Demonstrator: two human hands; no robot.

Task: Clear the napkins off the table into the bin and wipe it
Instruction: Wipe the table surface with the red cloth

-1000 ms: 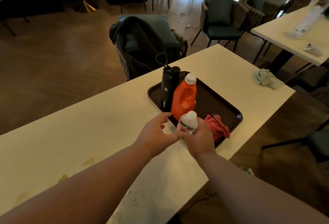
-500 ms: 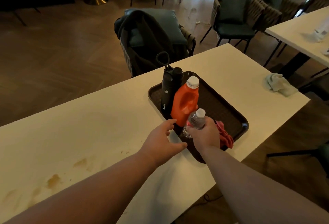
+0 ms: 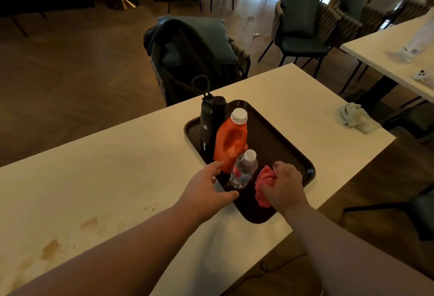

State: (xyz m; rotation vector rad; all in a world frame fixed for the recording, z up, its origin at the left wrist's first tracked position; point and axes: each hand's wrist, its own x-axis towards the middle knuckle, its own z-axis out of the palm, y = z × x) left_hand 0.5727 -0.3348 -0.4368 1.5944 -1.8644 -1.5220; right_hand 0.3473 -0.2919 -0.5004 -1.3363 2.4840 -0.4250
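Looked down from head height onto a long white worktop (image 3: 117,178). Found a dark brown rectangular plastic tray (image 3: 279,140) lying on it, loaded with a tall black insulated flask with a loop handle (image 3: 207,126), an orange plastic jug with a white cap (image 3: 231,140) and a small clear plastic water bottle with a white cap (image 3: 243,171), all upright at its left side. Gripped a crumpled red cloth (image 3: 263,183) with the right hand (image 3: 285,185), fingers curled round it, on the tray's near part, just right of the clear bottle. Held the left hand (image 3: 206,192) spread and holding nothing over the tray's near left rim, beside the jug's base; contact with the rim not clear. Noted brown stains (image 3: 50,250) on the worktop's near left, and a crumpled pale green cloth (image 3: 357,118) near its far right edge, well apart from the tray. Saw no plain paper napkins and no bin. Judged the step as taking up the red cloth, with wiping seemingly next. Called for lifting the cloth clear without toppling the bottle beside it, then carrying it left to the stains.
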